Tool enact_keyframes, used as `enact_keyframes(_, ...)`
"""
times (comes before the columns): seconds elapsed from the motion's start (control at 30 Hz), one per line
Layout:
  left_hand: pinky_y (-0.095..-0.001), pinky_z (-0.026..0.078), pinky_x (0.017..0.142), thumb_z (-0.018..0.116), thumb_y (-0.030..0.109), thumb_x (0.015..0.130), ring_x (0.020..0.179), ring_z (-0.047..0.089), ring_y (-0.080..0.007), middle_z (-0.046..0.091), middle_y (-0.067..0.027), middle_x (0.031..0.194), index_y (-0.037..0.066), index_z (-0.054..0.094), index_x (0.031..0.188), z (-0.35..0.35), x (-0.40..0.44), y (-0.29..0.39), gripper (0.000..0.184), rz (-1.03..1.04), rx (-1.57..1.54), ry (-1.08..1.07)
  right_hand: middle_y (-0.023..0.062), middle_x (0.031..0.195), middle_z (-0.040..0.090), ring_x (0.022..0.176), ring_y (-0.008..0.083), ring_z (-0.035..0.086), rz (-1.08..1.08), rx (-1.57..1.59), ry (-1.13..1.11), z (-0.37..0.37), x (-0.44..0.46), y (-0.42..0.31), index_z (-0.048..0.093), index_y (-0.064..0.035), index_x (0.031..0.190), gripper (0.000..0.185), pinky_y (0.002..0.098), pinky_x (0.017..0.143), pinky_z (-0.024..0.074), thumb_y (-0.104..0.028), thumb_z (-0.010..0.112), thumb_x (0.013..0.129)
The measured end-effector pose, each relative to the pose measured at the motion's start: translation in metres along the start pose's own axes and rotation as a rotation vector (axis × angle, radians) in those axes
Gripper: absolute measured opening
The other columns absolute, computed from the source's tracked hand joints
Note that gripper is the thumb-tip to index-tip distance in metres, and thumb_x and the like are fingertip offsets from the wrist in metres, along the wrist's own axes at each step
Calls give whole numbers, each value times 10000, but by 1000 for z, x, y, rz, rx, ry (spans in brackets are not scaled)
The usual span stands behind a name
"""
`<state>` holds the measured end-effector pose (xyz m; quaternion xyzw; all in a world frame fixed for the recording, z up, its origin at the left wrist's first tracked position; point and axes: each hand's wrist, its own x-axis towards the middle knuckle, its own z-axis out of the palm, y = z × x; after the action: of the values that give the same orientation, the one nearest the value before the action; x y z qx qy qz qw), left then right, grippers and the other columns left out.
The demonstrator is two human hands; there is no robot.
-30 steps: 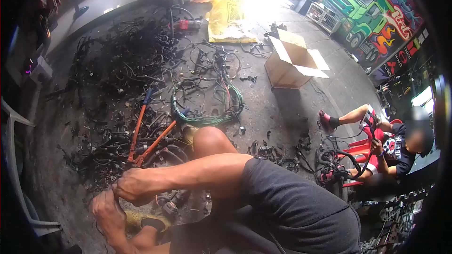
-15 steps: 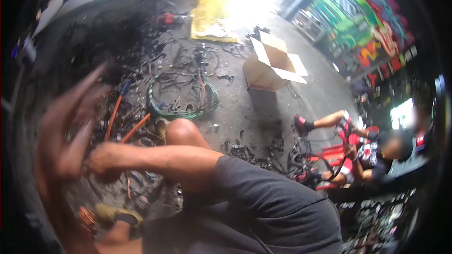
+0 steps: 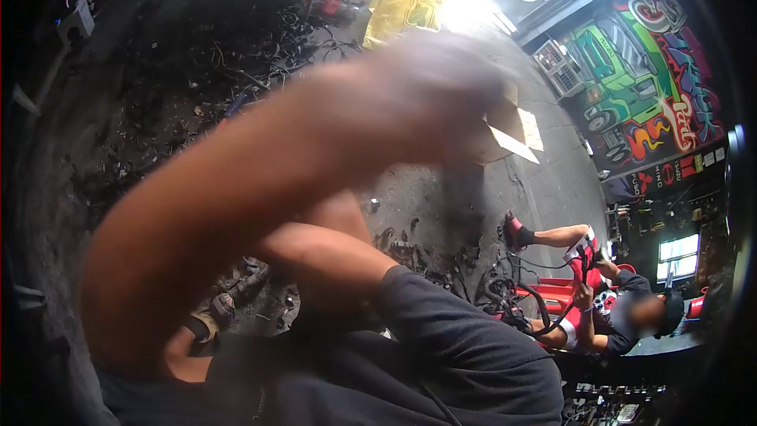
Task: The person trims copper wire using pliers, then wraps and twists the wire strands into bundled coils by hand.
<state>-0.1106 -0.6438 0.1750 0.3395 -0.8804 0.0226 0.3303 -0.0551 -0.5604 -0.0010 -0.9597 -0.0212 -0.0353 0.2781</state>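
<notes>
My left hand (image 3: 453, 99) is raised close to the camera, blurred, with its forearm (image 3: 260, 162) crossing the view. Whether its fingers hold anything cannot be made out. It overlaps the open cardboard box (image 3: 512, 138) from this viewpoint. Lower down, my right forearm (image 3: 327, 259) extends leftward from dark cloth, and its hand is hidden behind my left arm. Above my left forearm, the blue grip of a long-handled tool (image 3: 236, 104) shows. Dark cables and scraps (image 3: 213, 63) lie across the floor.
A yellow sack (image 3: 402, 12) is at the top. At the right, a person (image 3: 619, 319) sits on a red chair, holding dark cable, with more cable (image 3: 505, 292) by their feet. Behind stands a wall with a truck mural (image 3: 619, 71).
My left hand has left its place beside my right hand and swung up and rightward across the view. My left forearm now covers my right hand and most of the orange-handled tool.
</notes>
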Motion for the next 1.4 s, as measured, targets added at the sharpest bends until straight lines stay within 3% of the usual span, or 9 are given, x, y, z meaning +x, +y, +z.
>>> enact_keyframes(0.13, -359, 491, 825, 601, 151, 851, 909, 623, -290, 637, -190, 975, -8, 625, 1039, -34, -92, -36, 247, -451, 33, -258, 163, 718, 641, 714, 332, 655, 20, -15, 206, -5, -8, 4, 641, -32, 774, 187, 403, 628, 532, -172, 585, 664)
enact_keyframes(0.3, -328, 466, 863, 463, 294, 963, 960, 611, -191, 658, -136, 1012, -26, 612, 1110, -80, -220, -35, 382, -1017, -555, -271, 158, 733, 652, 745, 315, 656, -5, -83, -249, -45, -5, 14, 653, -38, 863, 163, 422, 668, 526, -91, 588, 723)
enact_keyframes(0.33, -317, 456, 874, 406, 331, 984, 969, 599, -183, 656, -130, 1016, -25, 606, 1118, -81, -242, -31, 430, -1017, -660, -219, 164, 706, 648, 718, 297, 657, 30, -12, -245, -56, -7, 8, 666, -43, 749, 122, 404, 616, 521, -143, 610, 707)
enact_keyframes(0.53, -290, 463, 845, 445, 308, 976, 925, 608, -165, 672, -108, 975, -6, 632, 1071, -88, -291, 12, 377, -1134, -662, -148, 157, 883, 635, 837, 323, 626, 57, 72, -388, -82, -12, -29, 524, -223, 1262, 368, 434, 692, 469, -172, 503, 898)
enact_keyframes(0.8, -307, 458, 731, 458, 343, 972, 790, 578, -165, 613, -72, 888, -35, 589, 1032, -72, -335, 52, 405, -1049, -527, -100, 197, 895, 633, 882, 372, 603, -17, 223, -284, -53, -3, -21, 564, -61, 1087, 260, 447, 743, 467, -222, 546, 883)
enact_keyframes(0.9, -279, 451, 854, 490, 319, 964, 970, 558, -124, 617, -86, 1127, -1, 545, 1217, -72, -331, 65, 412, -1269, -919, 51, 198, 873, 625, 871, 379, 600, 50, 252, -292, -60, 3, -29, 555, -55, 1072, 257, 451, 721, 458, -226, 552, 880)
enact_keyframes(1.03, -199, 426, 604, 482, 261, 975, 736, 525, -48, 568, 2, 829, 9, 514, 1183, -66, -327, 78, 328, -1288, -958, 364, 211, 794, 595, 823, 398, 587, -109, 340, -67, -50, 6, -24, 523, -2, 972, 238, 456, 678, 435, -211, 572, 868)
enact_keyframes(1.23, -242, 405, 553, 398, 308, 998, 647, 476, -61, 532, 10, 723, 17, 580, 1014, -49, -319, 83, 344, -1374, -638, 697, 200, 702, 534, 665, 374, 516, 24, 496, -18, -33, 18, -32, 478, 11, 885, 210, 410, 596, 400, -182, 560, 891)
enact_keyframes(1.4, -336, 452, 561, 387, 244, 992, 635, 633, -251, 605, -152, 705, 2, 555, 967, -33, -310, 66, 296, -1246, 13, 792, 126, 797, 563, 739, 182, 552, 195, 956, 204, -12, 28, -53, 479, 22, 968, 165, 318, 647, 446, -121, 548, 920)
